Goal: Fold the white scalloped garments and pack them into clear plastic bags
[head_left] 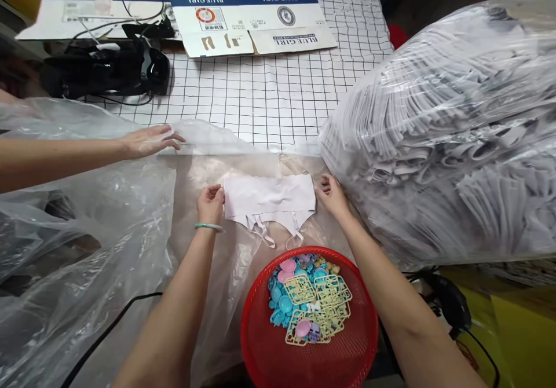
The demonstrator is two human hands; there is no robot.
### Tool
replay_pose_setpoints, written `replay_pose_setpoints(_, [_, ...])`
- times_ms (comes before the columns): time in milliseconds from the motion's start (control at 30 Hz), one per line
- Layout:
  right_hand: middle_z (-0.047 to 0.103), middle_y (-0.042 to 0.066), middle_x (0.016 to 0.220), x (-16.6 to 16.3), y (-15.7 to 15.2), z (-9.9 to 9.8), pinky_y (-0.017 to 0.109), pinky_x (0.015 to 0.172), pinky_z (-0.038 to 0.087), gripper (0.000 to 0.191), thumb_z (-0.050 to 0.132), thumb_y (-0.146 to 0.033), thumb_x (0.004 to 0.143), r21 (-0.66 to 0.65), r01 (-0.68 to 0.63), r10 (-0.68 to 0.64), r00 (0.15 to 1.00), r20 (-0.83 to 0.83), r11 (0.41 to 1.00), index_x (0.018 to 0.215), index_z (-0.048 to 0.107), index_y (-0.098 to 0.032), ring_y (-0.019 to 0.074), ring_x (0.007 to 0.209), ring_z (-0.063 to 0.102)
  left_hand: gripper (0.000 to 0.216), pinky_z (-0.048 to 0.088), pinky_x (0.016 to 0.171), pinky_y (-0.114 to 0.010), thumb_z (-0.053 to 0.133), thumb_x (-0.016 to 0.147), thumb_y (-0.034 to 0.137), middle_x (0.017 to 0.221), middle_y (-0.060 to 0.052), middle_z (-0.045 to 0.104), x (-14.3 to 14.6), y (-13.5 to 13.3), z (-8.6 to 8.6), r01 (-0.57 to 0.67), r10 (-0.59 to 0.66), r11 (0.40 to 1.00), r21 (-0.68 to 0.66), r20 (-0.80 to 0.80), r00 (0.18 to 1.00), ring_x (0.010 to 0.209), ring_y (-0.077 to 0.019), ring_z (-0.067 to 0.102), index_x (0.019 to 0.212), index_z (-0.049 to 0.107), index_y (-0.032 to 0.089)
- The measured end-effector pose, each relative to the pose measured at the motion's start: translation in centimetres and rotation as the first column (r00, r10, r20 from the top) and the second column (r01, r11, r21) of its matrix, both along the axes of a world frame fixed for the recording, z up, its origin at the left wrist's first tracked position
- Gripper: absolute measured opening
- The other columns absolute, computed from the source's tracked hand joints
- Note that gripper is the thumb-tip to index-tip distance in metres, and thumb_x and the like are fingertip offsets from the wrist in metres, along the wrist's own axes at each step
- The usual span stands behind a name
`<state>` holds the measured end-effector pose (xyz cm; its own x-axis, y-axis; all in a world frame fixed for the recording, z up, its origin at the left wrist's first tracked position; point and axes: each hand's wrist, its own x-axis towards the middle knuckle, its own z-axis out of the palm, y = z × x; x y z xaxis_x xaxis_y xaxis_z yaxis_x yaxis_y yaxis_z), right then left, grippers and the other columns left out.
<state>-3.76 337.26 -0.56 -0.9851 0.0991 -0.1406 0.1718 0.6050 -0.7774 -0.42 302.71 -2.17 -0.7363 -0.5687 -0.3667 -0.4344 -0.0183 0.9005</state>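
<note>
Both hands pinch a white garment (270, 198) flat on the plastic-covered worktop (269, 95): left hand (210, 202) grasping its left edge, right hand (330, 194) its right. It looks like smoothing before folding. Next calls for even tension. A co-worker's hand (147, 141) rests beyond, a red basket (260, 341) near.

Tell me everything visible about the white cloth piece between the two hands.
The white cloth piece looks like thin, soft fabric, folded into a flat rectangle, with narrow straps trailing from its lower edge. It lies on clear plastic sheet, just above the red basket. The left hand and right hand pinch its two ends.
</note>
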Motion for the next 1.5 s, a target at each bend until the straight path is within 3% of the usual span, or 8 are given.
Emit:
replay_pose_setpoints(133, [0.062, 0.008, 0.085, 1.2, 1.3, -0.9, 0.033, 0.069, 0.048, 0.036, 0.054, -0.045, 0.078, 0.005, 0.056, -0.056, 0.998, 0.006, 0.998, 0.098, 0.059, -0.015, 0.0169, 0.069, 0.054, 0.034, 0.049, 0.072, -0.031, 0.070, 0.067, 0.044, 0.076, -0.001, 0.060, 0.9, 0.2, 0.1, 0.078, -0.063, 0.972, -0.223, 0.073, 0.995, 0.070, -0.0158, 0.057, 0.086, 0.057, 0.018])
replay_pose_setpoints(267, [0.062, 0.004, 0.075, 0.2, -0.1, -0.1, 0.030, 0.067, 0.044, 0.030, 0.053, -0.047, 0.079, 0.060, 0.066, -0.071, 0.994, 0.082, 0.996, 0.083, 0.060, -0.017, 0.0172, 0.068, 0.055, 0.025, 0.045, 0.076, -0.037, 0.072, 0.070, 0.037, 0.069, -0.001, 0.056, -0.2, 0.3, 0.8, 0.355, -0.243, 0.757, -0.549, 0.269, 0.932, 0.071, -0.0203, 0.056, 0.074, 0.053, 0.021])
replay_pose_setpoints(467, [0.055, 0.000, 0.072, -2.2, -2.8, -0.5, 0.026, 0.064, 0.038, 0.034, 0.070, -0.046, 0.067, 0.174, -0.066, 0.036, 0.985, 0.166, 0.982, 0.062, 0.051, -0.018, 0.0147, 0.068, 0.050, 0.007, 0.044, 0.085, -0.042, 0.051, 0.083, 0.021, 0.086, -0.011, 0.058, -1.3, -0.4, 1.3, 0.366, -0.314, 0.618, -0.696, 0.209, 0.926, 0.086, -0.0254, 0.056, 0.081, 0.056, 0.018])
replay_pose_setpoints(633, [0.058, 0.004, 0.083, -1.1, -2.8, 0.4, 0.032, 0.077, 0.042, 0.018, 0.066, -0.031, 0.076, 0.271, -0.039, 0.038, 0.999, 0.008, 0.962, 0.077, 0.053, -0.018, 0.0201, 0.082, 0.053, 0.024, 0.037, 0.099, -0.041, 0.053, 0.073, 0.011, 0.108, -0.009, 0.060, 4.8, 1.8, 3.6, 0.465, -0.574, 0.475, -0.747, 0.138, 0.807, 0.106, -0.0246, 0.051, 0.096, 0.060, 0.018])
replay_pose_setpoints(767, [0.060, 0.013, 0.101, -0.5, -5.4, 2.0, 0.041, 0.093, 0.040, 0.015, 0.046, -0.022, 0.091, 0.469, -0.320, 0.452, 0.869, -0.201, 0.823, 0.098, 0.058, -0.015, 0.0259, 0.102, 0.051, 0.032, 0.034, 0.093, -0.045, 0.059, 0.077, 0.018, 0.114, -0.007, 0.062, 9.3, 4.0, 4.2, 0.658, -0.822, 0.223, -0.719, 0.223, 0.523, 0.107, -0.0275, 0.048, 0.108, 0.061, 0.021])
replay_pose_setpoints(867, [0.057, 0.014, 0.126, -0.8, -9.6, 1.7, 0.041, 0.104, 0.036, 0.031, 0.037, -0.018, 0.095, 0.479, -0.703, 0.840, 0.518, -0.162, 0.526, 0.118, 0.058, -0.014, 0.0246, 0.121, 0.046, 0.018, 0.033, 0.089, -0.046, 0.054, 0.085, 0.021, 0.100, -0.006, 0.066, 10.4, 4.1, 4.0, 0.710, -0.834, 0.140, -0.691, 0.304, 0.460, 0.098, -0.0265, 0.050, 0.100, 0.064, 0.021])
replay_pose_setpoints(1033, [0.033, 0.007, 0.153, -1.6, -15.4, -1.3, 0.046, 0.116, 0.023, 0.045, 0.036, -0.033, 0.099, 0.485, -0.833, 0.964, 0.241, -0.113, 0.265, 0.141, 0.043, -0.017, 0.0256, 0.143, 0.023, 0.013, 0.036, 0.087, -0.042, 0.050, 0.088, 0.021, 0.088, -0.004, 0.067, 12.2, 1.8, 4.1, 0.738, -0.795, 0.359, -0.571, 0.227, 0.563, 0.093, -0.0228, 0.053, 0.088, 0.063, 0.021])
replay_pose_setpoints(1500, [0.025, 0.005, 0.156, -2.0, -16.4, -4.0, 0.052, 0.118, 0.006, 0.061, 0.038, -0.052, 0.096, 0.505, -0.821, 0.962, 0.199, -0.186, 0.268, 0.149, 0.028, -0.024, 0.0253, 0.146, 0.015, 0.023, 0.045, 0.078, -0.028, 0.060, 0.086, 0.040, 0.089, -0.004, 0.065, 18.9, -0.2, 5.6, 0.481, -0.480, 0.877, 0.021, 0.106, 0.871, 0.083, -0.0161, 0.058, 0.089, 0.066, 0.018])
